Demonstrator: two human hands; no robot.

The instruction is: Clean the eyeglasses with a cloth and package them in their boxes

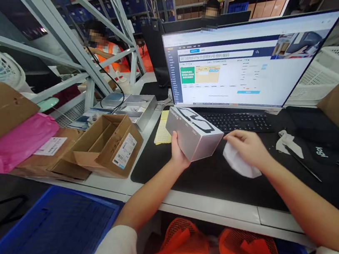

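Observation:
My left hand (181, 152) grips a grey and white product box (191, 136) from its near left side, tilted above the black desk mat. A black outline drawing and dark lettering show on the box. Just right of the box, my right hand (247, 147) has its fingers closed on a crumpled white wipe (237, 161), paper or cloth, which hangs below the palm. The fingertips are close to the box's right end; whether they touch it I cannot tell. A yellow notepad (164, 131) lies behind the box on the left.
A monitor (227, 76) and keyboard (239, 122) stand behind my hands. Open cardboard box (116, 147) and pink plastic bag (15, 143) are left. A white crumpled piece (288, 143) and black pen (303, 163) lie right. A blue crate (61, 225) sits below. Two people are beyond.

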